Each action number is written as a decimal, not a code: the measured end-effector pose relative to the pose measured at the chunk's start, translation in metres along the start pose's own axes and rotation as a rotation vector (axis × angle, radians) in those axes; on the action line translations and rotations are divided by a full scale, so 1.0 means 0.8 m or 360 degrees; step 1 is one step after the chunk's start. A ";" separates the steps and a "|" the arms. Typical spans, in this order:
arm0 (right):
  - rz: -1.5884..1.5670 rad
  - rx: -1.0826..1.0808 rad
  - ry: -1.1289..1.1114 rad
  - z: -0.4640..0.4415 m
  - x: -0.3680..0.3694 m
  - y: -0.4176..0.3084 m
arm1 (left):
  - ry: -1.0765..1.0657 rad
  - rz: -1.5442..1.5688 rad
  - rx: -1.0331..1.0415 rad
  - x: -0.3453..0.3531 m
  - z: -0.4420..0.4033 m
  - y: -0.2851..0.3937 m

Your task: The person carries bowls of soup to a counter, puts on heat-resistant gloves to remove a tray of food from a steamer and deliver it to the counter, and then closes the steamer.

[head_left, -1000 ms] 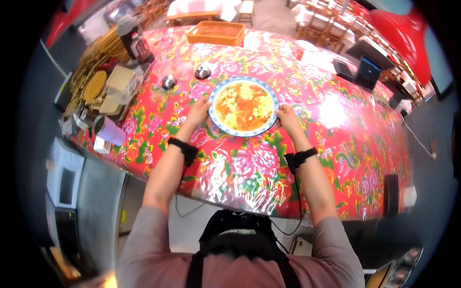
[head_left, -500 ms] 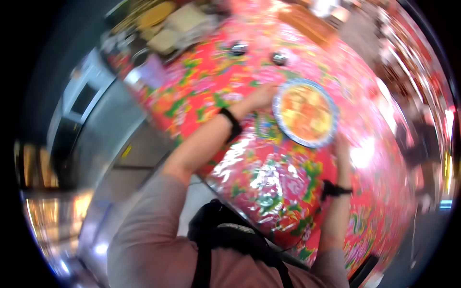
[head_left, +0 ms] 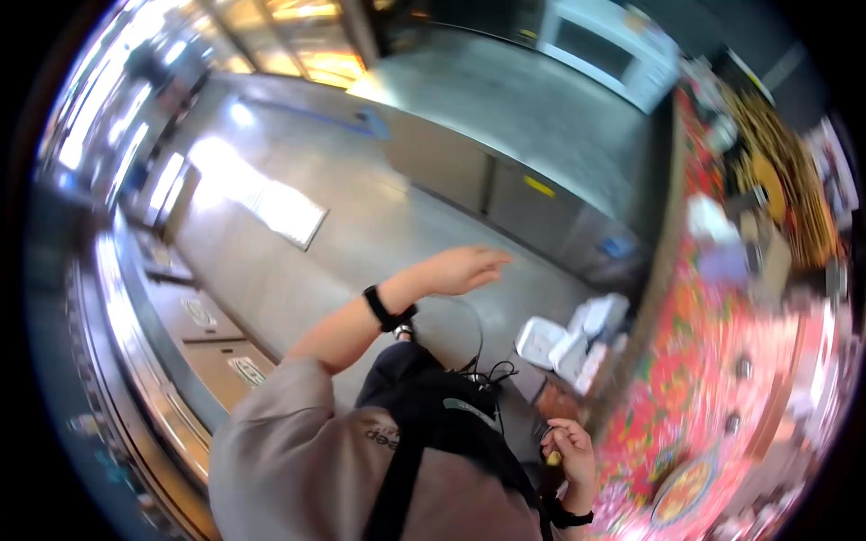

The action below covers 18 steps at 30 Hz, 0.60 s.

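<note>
My left hand point(head_left: 469, 270) is in mid-air over the grey floor, its fingers stretched out and nothing in it. A black band circles that wrist. Close to the table's edge is my right hand point(head_left: 572, 450), fingers curled in with a small yellowish bit at the fingertips, too small to name. The blue-rimmed plate point(head_left: 658, 518) of orange and yellow food stands on the red floral tablecloth point(head_left: 631, 428), to the right of my right hand and apart from it.
White containers point(head_left: 570, 340) stand low beside the table. Two small shiny round objects sit on the cloth. A grey metal counter point(head_left: 532, 108) carries a white microwave point(head_left: 609, 50). Drawers point(head_left: 221, 347) line the left side. A cable point(head_left: 478, 329) hangs near my waist.
My view has swung left from the table toward the floor and counter. Both hands have come off the plate, which now appears at the lower right.
</note>
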State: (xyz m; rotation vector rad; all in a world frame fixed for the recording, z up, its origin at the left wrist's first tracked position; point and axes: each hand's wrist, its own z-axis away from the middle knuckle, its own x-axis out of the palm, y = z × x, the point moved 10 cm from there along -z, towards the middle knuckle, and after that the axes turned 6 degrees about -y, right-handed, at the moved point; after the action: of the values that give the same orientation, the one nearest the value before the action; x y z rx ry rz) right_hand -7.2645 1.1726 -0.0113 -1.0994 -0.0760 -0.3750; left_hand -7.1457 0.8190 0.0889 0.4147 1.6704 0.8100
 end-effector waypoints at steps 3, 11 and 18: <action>-0.0114 0.0018 -0.0090 -0.158 0.112 -0.043 | 0.0396 0.0062 -0.0429 -0.161 0.214 -0.152; 0.0351 0.0073 -0.0236 -0.499 0.417 -0.184 | 0.0982 0.0150 -0.1123 -0.457 0.577 -0.388; 0.0430 0.0178 -0.0521 -0.843 0.574 -0.261 | 0.0908 -0.0540 -0.1335 -0.711 0.565 -0.561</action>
State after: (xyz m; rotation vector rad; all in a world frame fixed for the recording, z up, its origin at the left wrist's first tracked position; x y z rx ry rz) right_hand -6.9886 0.3773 -0.0303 -1.0362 -0.2322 0.0534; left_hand -6.4992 0.2641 0.1380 -0.7212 1.6527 1.3414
